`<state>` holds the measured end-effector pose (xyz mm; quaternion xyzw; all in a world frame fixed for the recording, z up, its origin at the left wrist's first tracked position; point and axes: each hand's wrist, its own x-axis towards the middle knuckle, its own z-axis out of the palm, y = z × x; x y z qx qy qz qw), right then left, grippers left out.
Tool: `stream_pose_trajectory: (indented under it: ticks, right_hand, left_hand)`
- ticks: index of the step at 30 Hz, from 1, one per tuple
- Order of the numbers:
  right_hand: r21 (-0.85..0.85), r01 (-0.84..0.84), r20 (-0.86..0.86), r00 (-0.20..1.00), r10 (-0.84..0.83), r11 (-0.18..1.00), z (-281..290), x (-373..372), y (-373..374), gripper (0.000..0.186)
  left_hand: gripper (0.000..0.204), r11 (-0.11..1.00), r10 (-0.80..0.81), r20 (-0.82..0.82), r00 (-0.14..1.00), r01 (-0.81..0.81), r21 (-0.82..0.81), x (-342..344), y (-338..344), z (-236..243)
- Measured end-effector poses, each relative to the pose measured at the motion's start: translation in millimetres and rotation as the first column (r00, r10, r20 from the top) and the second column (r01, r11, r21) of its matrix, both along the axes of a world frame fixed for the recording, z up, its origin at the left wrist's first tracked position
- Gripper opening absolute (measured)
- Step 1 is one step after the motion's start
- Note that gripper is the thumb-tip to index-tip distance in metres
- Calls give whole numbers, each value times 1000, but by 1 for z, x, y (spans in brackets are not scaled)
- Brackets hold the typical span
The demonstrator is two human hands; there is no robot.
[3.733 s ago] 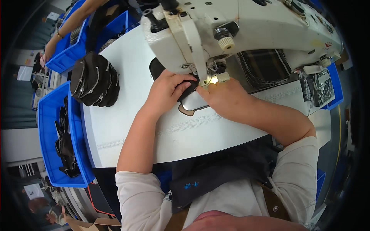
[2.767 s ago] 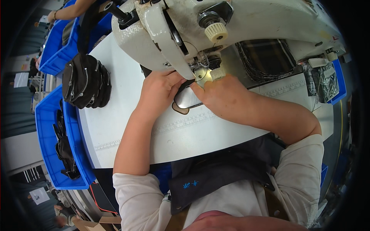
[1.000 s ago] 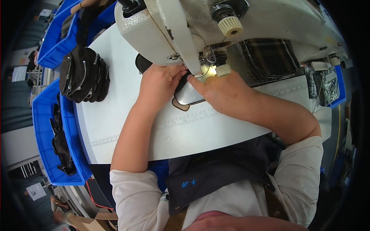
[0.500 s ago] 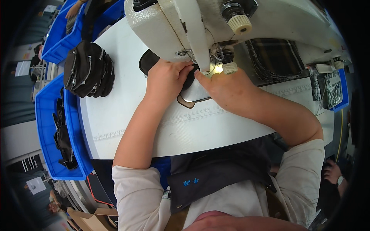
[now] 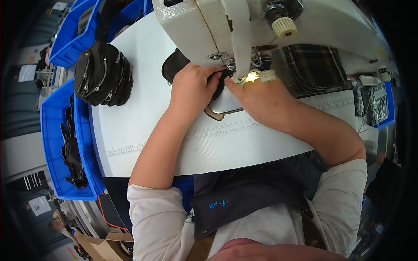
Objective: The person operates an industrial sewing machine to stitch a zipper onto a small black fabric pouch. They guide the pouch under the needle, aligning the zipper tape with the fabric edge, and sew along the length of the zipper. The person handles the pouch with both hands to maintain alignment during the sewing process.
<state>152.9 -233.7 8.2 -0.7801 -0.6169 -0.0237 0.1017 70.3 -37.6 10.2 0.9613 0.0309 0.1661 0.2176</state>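
Note:
Under the white sewing machine head (image 5: pixel 196 30), near its lit needle area, lies a black fabric piece (image 5: pixel 173 65). My left hand (image 5: pixel 193 87) is closed on this piece, fingertips pinched just left of the presser foot. My right hand (image 5: pixel 263 98) is at the piece's right side, one digit reaching onto it and the other fingers bent and partly hidden beside a cream knob (image 5: pixel 267 75). The metal plate (image 5: pixel 226 103) shows below the piece, with a small tan shape (image 5: pixel 214 114) at its edge. A stack of black zippered pouches (image 5: pixel 102 74) stands left on the white table (image 5: pixel 152 130).
Blue bins with dark pieces stand left (image 5: pixel 52 130) and upper left (image 5: pixel 65 52). Dark plaid pieces (image 5: pixel 311 65) lie under the machine arm. A blue tray (image 5: pixel 385 122) with bagged items is at right. Other people are at the lower left (image 5: pixel 61 226) and right rim (image 5: pixel 381 178).
My hands and the black piece stay at the needle area, with only small shifts. The camera view has moved slightly. Someone has appeared at the right rim since a second ago.

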Motion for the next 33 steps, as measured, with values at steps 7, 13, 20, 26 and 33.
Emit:
stream_pose_trajectory:
  ticks: [7,13,20,26,33]
  right_hand:
    - [-5,15,10,1000,-15,1000,1,-1,0,45]
    - [11,-3,-45,999,3,1000,-7,5,-2,51]
    - [-26,13,-21,1000,-13,1000,3,8,-11,41]
    - [79,-56,0,998,56,995,3,8,-11,27]
    - [12,-54,-4,999,54,998,6,0,-8,20]
  left_hand:
    - [17,999,37,30,999,-37,-10,-1,0,-5]
    - [37,996,-41,-94,995,33,-79,-21,-5,15]
    - [59,993,-121,-182,976,121,-11,-33,-17,28]
    - [55,986,-152,-150,977,160,43,-34,-13,24]
    - [49,978,-175,-144,974,189,92,-32,-10,29]
